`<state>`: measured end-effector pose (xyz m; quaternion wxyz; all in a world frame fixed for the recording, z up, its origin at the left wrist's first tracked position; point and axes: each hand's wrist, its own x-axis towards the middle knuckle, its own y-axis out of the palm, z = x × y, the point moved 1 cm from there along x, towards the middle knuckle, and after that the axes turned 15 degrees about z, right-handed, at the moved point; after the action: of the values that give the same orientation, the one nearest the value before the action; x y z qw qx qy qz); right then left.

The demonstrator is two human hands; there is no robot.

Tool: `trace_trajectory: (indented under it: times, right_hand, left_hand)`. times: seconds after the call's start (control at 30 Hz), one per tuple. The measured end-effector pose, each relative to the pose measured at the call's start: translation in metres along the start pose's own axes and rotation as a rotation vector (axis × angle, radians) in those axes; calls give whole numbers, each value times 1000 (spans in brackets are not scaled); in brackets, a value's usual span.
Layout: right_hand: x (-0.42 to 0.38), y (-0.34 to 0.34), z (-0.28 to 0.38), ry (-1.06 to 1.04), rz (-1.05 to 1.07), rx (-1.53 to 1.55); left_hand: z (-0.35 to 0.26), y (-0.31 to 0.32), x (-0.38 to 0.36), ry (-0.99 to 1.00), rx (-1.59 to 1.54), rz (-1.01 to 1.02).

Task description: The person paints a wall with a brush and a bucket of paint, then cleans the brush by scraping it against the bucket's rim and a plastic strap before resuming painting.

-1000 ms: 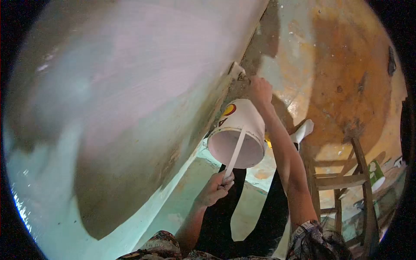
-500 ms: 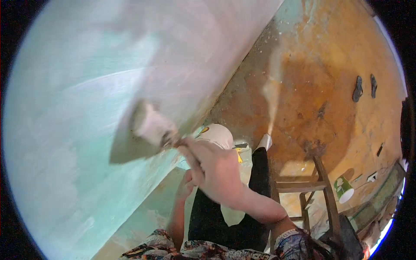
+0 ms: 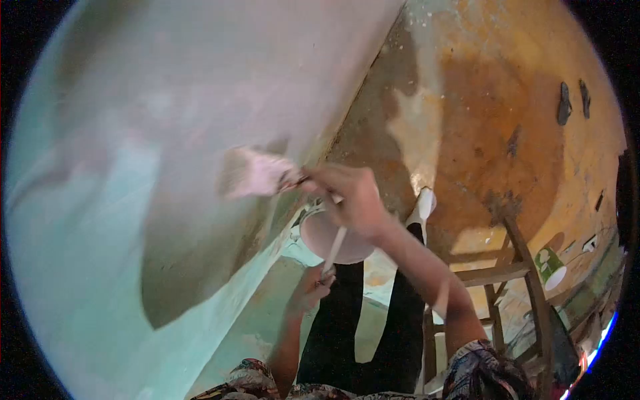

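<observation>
My right hand [image 3: 350, 200] is closed round the handle of a wide paintbrush [image 3: 263, 175]. The brush, coated in pale pinkish paint, points left with its blurred bristles over the painted wall [image 3: 193, 120]. Below it is a white bucket [image 3: 317, 230], its pale pinkish inside facing me and partly covered by my right hand. My left hand [image 3: 310, 288], at the bucket's near side, is closed on a pale stick-like bar [image 3: 335, 250] that crosses in front of the bucket. Whether this bar is the bucket's handle I cannot tell.
A wooden stool or ladder frame [image 3: 497, 273] stands at my right, near a green-and-white tub [image 3: 550, 268]. Dark sandals [image 3: 565, 103] lie on the stained orange-brown floor [image 3: 493, 147]. My white-shod foot [image 3: 425, 202] is beside the bucket.
The paintbrush and my right hand have moved up and to the right. The bucket's inside now shows more, and the pale bar at my left hand has come into sight. The view has shifted slightly.
</observation>
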<state>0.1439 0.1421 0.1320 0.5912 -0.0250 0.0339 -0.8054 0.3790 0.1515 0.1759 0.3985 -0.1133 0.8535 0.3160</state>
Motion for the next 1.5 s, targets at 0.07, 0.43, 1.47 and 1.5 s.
trace_trajectory:
  times: [0.07,0.43,1.47,1.5]
  right_hand:
    - [-12,11,-64,144,-3,27]
    - [-38,60,-336,507,-84,-113]
    - [-306,-149,63,621,-476,74]
    - [-296,-155,98,534,-417,-43]
  left_hand:
    - [11,-5,10,-107,68,10]
    - [60,-40,47,-150,53,36]
    - [-59,139,-155,453,201,-24]
    - [-54,145,-157,510,188,-33]
